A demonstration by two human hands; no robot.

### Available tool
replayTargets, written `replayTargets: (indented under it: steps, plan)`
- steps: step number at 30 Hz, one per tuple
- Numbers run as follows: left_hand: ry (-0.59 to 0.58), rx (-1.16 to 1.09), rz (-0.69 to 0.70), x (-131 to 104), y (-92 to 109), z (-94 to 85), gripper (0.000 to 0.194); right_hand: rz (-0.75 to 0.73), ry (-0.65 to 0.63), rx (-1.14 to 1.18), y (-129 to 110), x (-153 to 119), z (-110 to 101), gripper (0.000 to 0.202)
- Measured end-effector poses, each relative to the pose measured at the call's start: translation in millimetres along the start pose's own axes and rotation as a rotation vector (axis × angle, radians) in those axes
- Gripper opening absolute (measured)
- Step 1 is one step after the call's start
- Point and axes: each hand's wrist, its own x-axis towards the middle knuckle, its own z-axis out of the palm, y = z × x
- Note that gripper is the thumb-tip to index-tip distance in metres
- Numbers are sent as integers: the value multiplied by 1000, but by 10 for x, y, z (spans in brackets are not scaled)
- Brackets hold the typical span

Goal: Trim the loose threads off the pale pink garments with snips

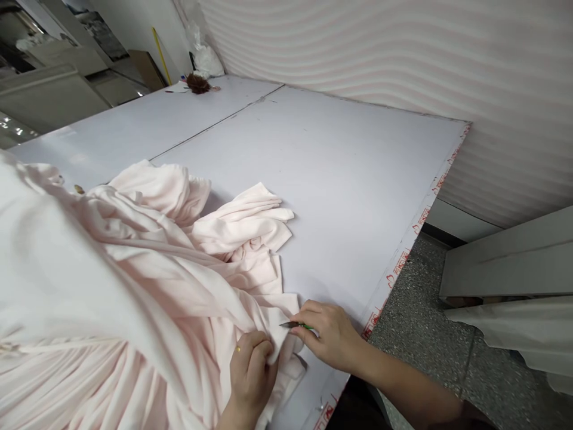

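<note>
Soft, pale pink cloth [179, 280] fills the left side and the foreground, heaped in loose folds and gathers, with several cut-looking edges fanning rightward over a smooth, pale table [349, 191]. Beyond the heap, at the far left, a yellow stick [161, 55] leans against a white wall [134, 27]. Just right of it, on the table's far corner, sit a fuzzy brown bundle [197, 83] and, close behind, a white plastic bag [208, 61]. A dark seam [215, 124] crosses the tabletop. Near the bottom centre, the left hand [255, 370], wearing a gold ring [239, 349], has its fingers curled, pinching the cloth near its right edge. Immediately right, a small pointed tool [292, 324], dark with a green part, lies over that edge, its tip aimed left. Its green end is gripped between the thumb and bent fingers of the right hand [331, 334]. Farther right, red printing [400, 263] runs along the table's edge, above a speckled grey floor [416, 304]; whitish fabric [514, 328] hangs at the far right.
</note>
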Motion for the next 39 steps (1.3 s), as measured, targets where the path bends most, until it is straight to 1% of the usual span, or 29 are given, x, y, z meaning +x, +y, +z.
replayTargets:
  steps: [1, 2, 4, 5, 6, 7, 8, 10, 11, 13, 14, 16, 20, 22, 24, 26, 29, 30, 31, 32, 35, 36, 37, 38, 39]
  plan:
    - [6, 9, -3, -1, -3, -2, 24, 14, -6, 11, -1, 1, 3, 16]
    - [19, 28, 3, -1, -6, -5, 23, 25, -19, 18, -2, 7, 10, 20]
    - [30, 61, 4, 4, -10, -19, 20, 43, -46, 9, 4, 34, 34, 34]
    - [14, 49, -42, 9, -11, -28, 17, 57, -49, -8, 13, 55, 49, 35]
    - [-14, 7, -143, 16, -11, -40, 13, 74, -40, -28, 26, 80, 64, 31]
    - [-49, -64, -294, 25, -11, -51, 9, 93, -24, -41, 41, 104, 77, 25]
    - [-83, -154, -476, 35, -12, -62, 7, 106, -5, -44, 58, 127, 85, 19]
    - [-110, -328, -818, 57, -18, -80, 21, 89, 23, -29, 82, 157, 85, 14]
    - [-104, -397, -934, 69, -24, -85, 29, 56, 29, -22, 87, 164, 79, 13]
    - [-98, -505, -1061, 90, -38, -89, 40, -34, 37, -38, 81, 167, 67, 20]
    - [-95, -542, -1097, 98, -44, -88, 44, -78, 36, -63, 71, 167, 64, 21]
    - [-98, -587, -1139, 112, -54, -86, 50, -136, 28, -121, 47, 177, 71, 16]
    - [-114, -617, -1153, 130, -57, -94, 56, -173, 8, -146, 21, 216, 118, 16]
    - [-122, -600, -1138, 132, -53, -103, 55, -181, 11, -130, 33, 228, 134, 14]
    - [-136, -552, -1109, 120, -50, -114, 51, -146, 17, -79, 63, 229, 128, 11]
    - [-127, -469, -1019, 100, -51, -127, 45, -22, 38, -14, 105, 229, 101, 11]
    - [-20, -387, -819, 112, -65, -138, 28, 257, 86, -2, 175, 245, 70, 16]
    - [-10, -379, -770, 141, -70, -130, 23, 331, 82, -5, 196, 257, 74, 17]
    - [-39, -369, -731, 182, -75, -114, 19, 379, 64, 3, 215, 272, 89, 16]
    - [-117, -351, -697, 234, -78, -87, 17, 402, 41, 30, 232, 288, 111, 14]
    - [-467, -219, -595, 387, -85, 47, 17, 372, 20, 216, 264, 320, 187, 10]
    - [-546, -176, -591, 415, -90, 99, 17, 354, 31, 299, 268, 320, 205, 8]
    - [-592, -142, -604, 424, -99, 146, 17, 340, 36, 382, 269, 314, 216, 6]
    - [-606, -119, -617, 413, -111, 185, 16, 331, 31, 452, 267, 301, 222, 5]
    - [-594, -104, -627, 386, -124, 213, 15, 324, 26, 492, 263, 286, 225, 4]
